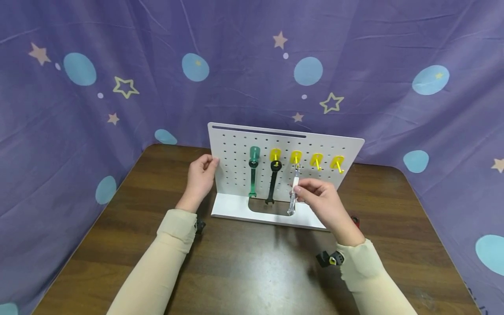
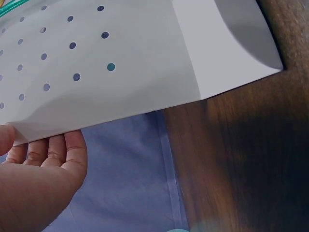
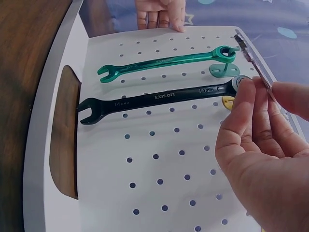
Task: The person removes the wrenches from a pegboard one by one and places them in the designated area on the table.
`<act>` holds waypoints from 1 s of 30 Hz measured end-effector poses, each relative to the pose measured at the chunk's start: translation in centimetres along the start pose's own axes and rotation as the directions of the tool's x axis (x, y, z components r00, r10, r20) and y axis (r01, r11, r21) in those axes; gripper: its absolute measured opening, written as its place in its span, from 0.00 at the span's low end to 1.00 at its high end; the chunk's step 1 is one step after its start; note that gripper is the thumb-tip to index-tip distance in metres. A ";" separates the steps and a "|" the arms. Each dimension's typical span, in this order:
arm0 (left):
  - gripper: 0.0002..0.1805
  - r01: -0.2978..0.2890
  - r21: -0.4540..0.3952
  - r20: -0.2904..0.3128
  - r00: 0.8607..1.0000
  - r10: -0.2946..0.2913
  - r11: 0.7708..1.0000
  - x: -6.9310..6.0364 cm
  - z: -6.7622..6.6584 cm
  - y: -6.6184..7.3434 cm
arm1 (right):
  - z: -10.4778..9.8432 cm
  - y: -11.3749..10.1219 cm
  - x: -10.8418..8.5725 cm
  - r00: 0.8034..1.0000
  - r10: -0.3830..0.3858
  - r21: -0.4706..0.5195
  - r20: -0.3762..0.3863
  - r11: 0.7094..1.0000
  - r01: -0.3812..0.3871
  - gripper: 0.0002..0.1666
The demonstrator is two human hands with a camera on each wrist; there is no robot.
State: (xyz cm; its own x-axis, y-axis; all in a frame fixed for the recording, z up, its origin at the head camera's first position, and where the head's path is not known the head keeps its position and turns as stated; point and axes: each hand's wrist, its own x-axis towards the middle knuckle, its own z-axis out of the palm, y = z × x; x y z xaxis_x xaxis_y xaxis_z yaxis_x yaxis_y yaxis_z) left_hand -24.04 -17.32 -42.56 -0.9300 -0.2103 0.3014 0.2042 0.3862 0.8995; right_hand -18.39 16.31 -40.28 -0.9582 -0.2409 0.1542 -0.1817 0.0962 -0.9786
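In the head view a white pegboard (image 1: 236, 175) stands upright on its base. My left hand (image 1: 201, 177) holds its left edge, thumb on the front and fingers behind, as the left wrist view shows. My right hand (image 1: 320, 203) pinches a silver wrench (image 1: 292, 203) by its middle. The wrench hangs nearly upright, its upper ring end at the middle yellow hook (image 1: 296, 156); whether the ring is over the hook I cannot tell. To its left, a black wrench (image 3: 164, 98) hangs on a yellow hook and a green wrench (image 3: 159, 63) on a green hook (image 3: 224, 71).
Two more yellow hooks (image 1: 316, 160) project from the board right of the silver wrench. The base has a wide cutout (image 1: 267, 205) at its front. A brown wooden table (image 1: 244, 262) lies beneath, with a purple patterned curtain (image 1: 244, 100) behind.
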 end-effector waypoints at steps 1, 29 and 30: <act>0.12 0.002 -0.001 0.000 1.000 -0.002 1.000 0.0 0.0 -0.1 | 0.0 0.0 0.0 1.000 -0.001 -0.003 0.001 1.000 0.001 0.14; 0.12 -0.003 -0.004 0.001 1.000 0.003 1.000 0.0 0.1 -0.3 | -2.1 1.9 -2.1 0.999 -0.003 -0.062 -0.042 0.998 0.001 0.13; 0.12 -0.002 -0.008 0.003 1.000 0.002 1.000 0.0 0.1 -0.2 | -2.3 2.0 -2.2 0.999 0.003 -0.073 -0.043 0.997 -0.006 0.13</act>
State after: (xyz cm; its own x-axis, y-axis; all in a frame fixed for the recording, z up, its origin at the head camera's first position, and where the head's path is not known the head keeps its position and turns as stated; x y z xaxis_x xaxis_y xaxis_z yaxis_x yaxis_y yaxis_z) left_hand -24.15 -17.34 -42.76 -0.9307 -0.2069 0.3018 0.2080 0.3795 0.9015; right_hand -17.13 19.24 -42.25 -0.9673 -0.1988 0.1572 -0.1916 0.1677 -0.9670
